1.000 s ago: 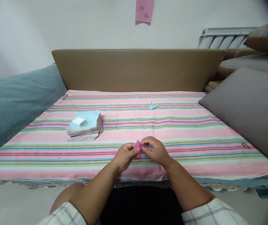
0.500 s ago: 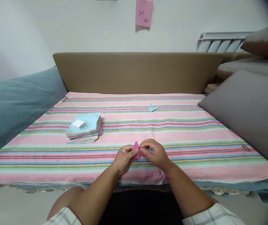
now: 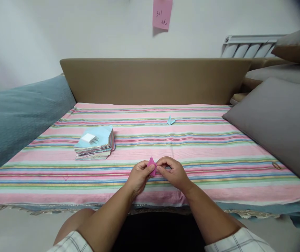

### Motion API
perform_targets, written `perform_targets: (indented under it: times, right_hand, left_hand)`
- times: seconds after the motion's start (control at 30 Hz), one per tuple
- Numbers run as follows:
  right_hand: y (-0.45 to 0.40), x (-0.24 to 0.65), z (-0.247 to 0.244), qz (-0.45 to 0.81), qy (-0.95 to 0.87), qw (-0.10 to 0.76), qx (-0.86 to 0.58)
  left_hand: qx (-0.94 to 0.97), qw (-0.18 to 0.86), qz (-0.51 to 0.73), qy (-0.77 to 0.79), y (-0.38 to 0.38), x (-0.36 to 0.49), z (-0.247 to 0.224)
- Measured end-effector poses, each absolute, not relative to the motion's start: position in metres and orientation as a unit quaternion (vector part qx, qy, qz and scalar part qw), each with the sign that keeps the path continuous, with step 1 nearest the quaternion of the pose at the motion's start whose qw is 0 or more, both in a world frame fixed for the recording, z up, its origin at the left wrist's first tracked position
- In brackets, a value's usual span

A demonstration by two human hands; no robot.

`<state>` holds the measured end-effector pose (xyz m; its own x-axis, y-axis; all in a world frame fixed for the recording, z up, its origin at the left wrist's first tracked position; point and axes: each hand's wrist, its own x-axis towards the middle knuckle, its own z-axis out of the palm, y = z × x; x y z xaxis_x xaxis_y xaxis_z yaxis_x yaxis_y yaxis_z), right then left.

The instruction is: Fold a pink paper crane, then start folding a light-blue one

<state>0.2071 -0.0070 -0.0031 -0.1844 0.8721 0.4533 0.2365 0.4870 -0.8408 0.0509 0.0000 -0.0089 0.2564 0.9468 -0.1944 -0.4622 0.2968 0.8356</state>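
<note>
Shifted slightly left, your folded pink paper sat at lower centre, still in work, with unused-looking stacked sheets at centre left, your left hand clamping it, your right hand pinching its right edge, and an already shaped blue piece just right of centre.

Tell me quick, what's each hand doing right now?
Left hand: closed, holding the pink folded paper under its thumb.
Right hand: fingers pinched at the paper's right edge.
</note>
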Motion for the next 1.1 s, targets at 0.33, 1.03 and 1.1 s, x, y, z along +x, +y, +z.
perform_targets:
  times: [0.33,1.03,1.1]
  right_hand:
    - [-0.006,0.198,-0.01,0.473,-0.588,0.516,-0.405]
    - [-0.005,0.194,-0.004,0.507,-0.528,0.525,-0.435]
    - [-0.006,0.193,-0.004,0.513,-0.523,0.523,-0.436]
  left_hand:
    - [0.348,0.702,0.504,0.364,0.001,0.052,-0.016]
    - [0.347,0.706,0.485,0.383,0.001,0.054,-0.012]
    - [0.344,0.708,0.485,0.381,0.001,0.054,-0.012]
